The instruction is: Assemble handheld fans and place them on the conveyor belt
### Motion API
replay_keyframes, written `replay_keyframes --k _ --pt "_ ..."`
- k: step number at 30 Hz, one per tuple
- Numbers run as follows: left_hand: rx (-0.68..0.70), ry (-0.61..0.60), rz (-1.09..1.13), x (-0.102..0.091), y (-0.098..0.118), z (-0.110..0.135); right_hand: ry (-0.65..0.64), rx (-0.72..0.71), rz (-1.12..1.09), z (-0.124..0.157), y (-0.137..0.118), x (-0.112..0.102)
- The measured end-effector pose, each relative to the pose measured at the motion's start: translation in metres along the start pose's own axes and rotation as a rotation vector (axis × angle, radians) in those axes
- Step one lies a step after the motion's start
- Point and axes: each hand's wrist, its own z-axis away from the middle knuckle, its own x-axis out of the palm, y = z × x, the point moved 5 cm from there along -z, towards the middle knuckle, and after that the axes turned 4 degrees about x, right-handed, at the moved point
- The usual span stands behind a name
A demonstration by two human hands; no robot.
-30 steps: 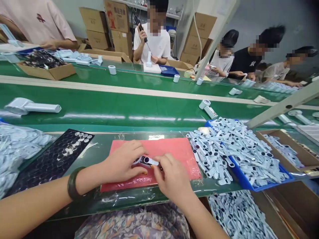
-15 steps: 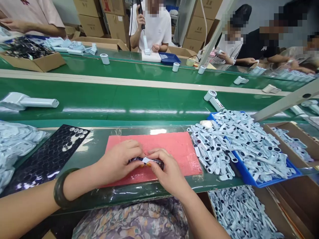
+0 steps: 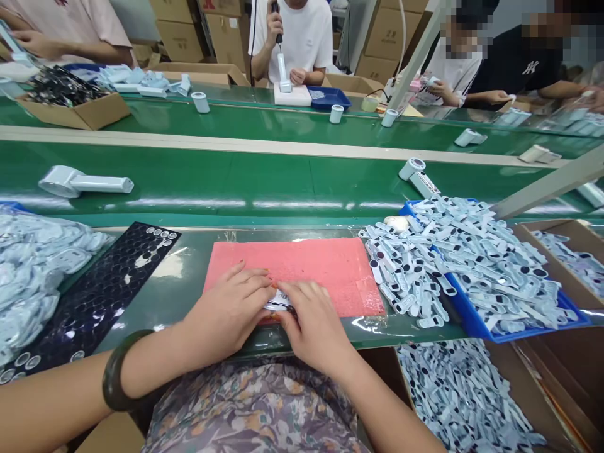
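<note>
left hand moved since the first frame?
Yes: judged against the red mat, the left hand has shifted toward the mat's near edge.

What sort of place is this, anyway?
Probably a factory assembly line: a long green belt, a blue tray heaped with small look-alike parts, and people working along the far side.

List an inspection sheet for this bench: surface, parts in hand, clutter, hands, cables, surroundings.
Surface: pink mat on the green bench.
Parts in hand: small white piece with dark marks, partly hidden by fingers.
Clutter: light-blue parts heaped in and beside a blue tray; black sheet at left.
Hands: left hand and right hand hold the piece together.
Cables: white cable beside the slanted post.
Surroundings: co-workers across the green belt; one grips a black tool.
</note>
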Motion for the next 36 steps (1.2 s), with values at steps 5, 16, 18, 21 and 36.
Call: replay_keyframes --k 5,16,18,21,36 --pt "-0.057 -0.028 0.135 -0.008 -0.003 -0.003 0.029 -0.015 -0.059 0.003 -0.001 -0.004" --pt "-0.007 0.004 0.018 -0.003 0.001 0.002 0.063 0.003 -0.072 0.001 -0.001 0.0" --pt "0.066 0.031 -0.094 -0.006 0.0 0.0 0.095 -0.034 -0.102 0.004 0.001 -0.005" --pt "0.166 0.058 -0.183 -0.014 -0.016 -0.012 0.288 -0.047 -0.098 0.016 0.017 -0.029" --pt "-0.021 -0.061 -0.369 -0.035 -0.254 -0.192 0.676 0.57 0.657 0.014 0.119 -0.115"
